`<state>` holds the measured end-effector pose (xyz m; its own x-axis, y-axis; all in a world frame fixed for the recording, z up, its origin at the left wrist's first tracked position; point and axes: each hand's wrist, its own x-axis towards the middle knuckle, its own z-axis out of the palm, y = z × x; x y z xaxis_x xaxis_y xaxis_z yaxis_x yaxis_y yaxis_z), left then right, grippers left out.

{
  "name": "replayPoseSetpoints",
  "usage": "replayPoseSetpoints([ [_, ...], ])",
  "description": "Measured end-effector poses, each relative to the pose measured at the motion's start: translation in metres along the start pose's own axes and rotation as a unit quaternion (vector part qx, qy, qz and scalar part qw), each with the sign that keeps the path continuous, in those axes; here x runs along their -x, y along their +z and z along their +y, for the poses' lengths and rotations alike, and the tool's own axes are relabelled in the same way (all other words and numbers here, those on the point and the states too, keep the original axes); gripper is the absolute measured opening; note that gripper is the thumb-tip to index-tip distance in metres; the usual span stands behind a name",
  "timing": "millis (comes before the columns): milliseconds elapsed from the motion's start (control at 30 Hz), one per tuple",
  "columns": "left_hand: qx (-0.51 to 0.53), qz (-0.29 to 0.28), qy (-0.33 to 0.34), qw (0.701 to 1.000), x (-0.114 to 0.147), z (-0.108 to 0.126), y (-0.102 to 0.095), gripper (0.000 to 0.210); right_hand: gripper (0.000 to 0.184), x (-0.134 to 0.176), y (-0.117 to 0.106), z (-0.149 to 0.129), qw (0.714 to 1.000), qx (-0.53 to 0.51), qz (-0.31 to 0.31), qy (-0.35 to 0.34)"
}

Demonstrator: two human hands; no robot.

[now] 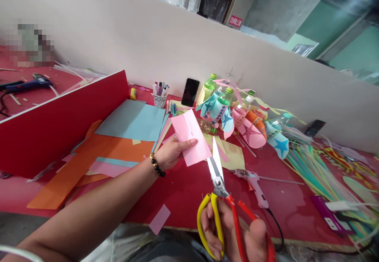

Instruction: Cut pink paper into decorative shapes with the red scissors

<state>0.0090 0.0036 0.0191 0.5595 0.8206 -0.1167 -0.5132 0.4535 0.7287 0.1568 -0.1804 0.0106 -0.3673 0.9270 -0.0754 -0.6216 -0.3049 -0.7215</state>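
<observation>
At a red worktop (183, 199) below a pale partition (166, 37), a person is working with one pink paper (187, 126) and one pair of scissors (218, 182). The left hand (169, 152) is pinching the paper in midair, thumb pressing its face; the right hand (227, 224) is gripping the yellow and red handles, with the blades standing apart. The paper's lower corner is meeting a blade in this view, though whether it is lying between the edges is hard to tell. Good cutting here probably means holding the sheet taut near the blades, feeding it deep toward the pivot, turning the paper rather than the wrist, and leaving the thumb clear of the line. Around the pair of hands, one pink glue gun (257, 189) is lying to the right, one pen cup (160, 100) and one yellow glue stick (133, 93) are standing at the back, and one phone (190, 92) is leaning upright nearby. At least four decorated bottles (223, 106) are crowding together, overlap hiding the exact count; one blue sheet (130, 120) is spreading at left.
</observation>
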Motion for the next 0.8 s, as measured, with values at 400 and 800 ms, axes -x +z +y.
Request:
replayPoseSetpoints([
  [400, -0.015, -0.004, 0.009, 1.000, -0.001, 0.001, -0.001, 0.035, 0.085, 0.010, -0.008, 0.012, 0.998, -0.002, 0.048, 0.042],
  [800, -0.045, -0.023, 0.008, 0.999, -0.003, 0.001, -0.008, 0.038, 0.084, 0.010, -0.003, 0.023, 0.996, -0.004, 0.081, 0.031],
])
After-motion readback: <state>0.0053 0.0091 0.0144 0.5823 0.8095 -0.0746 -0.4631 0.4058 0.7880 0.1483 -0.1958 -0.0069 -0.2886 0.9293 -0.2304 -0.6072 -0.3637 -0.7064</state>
